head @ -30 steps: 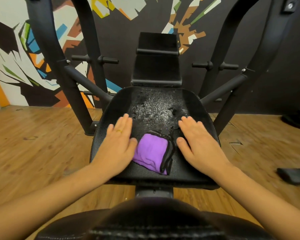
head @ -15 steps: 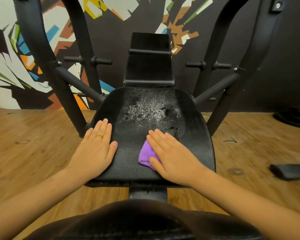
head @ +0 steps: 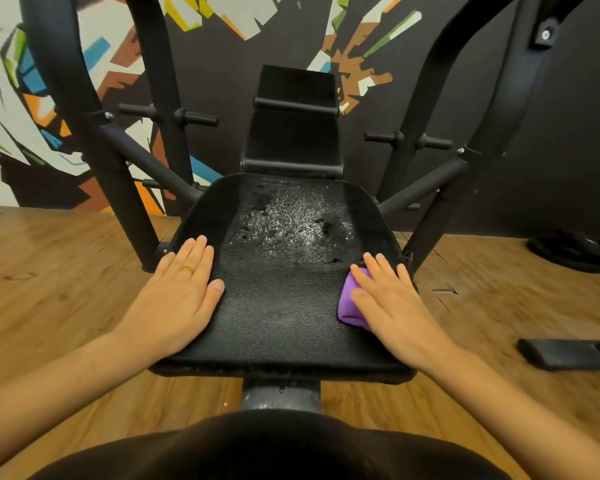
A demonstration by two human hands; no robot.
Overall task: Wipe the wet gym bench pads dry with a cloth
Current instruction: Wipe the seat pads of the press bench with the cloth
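Note:
A black gym seat pad (head: pixel 278 306) lies in front of me, with water droplets glistening over its far half. Behind it rises the narrower black back pad (head: pixel 293 133). My right hand (head: pixel 392 306) lies flat with straight fingers on a purple cloth (head: pixel 350 304), pressing it onto the pad's right edge; most of the cloth is hidden under the palm. My left hand (head: pixel 177 292) rests flat on the pad's left edge, a gold ring on one finger.
Black steel frame arms (head: pixel 94 140) flank the seat on both sides, with peg handles (head: pixel 187 117) sticking out. A wooden floor (head: pixel 49 289) spreads around. A black machine foot (head: pixel 565 353) lies on the right, dark weight plates (head: pixel 568 251) behind it. A rounded black pad (head: pixel 274 448) fills the bottom.
My right hand came down onto the purple cloth and slid it from the pad's middle to its right edge. My left hand shifted out to the left edge.

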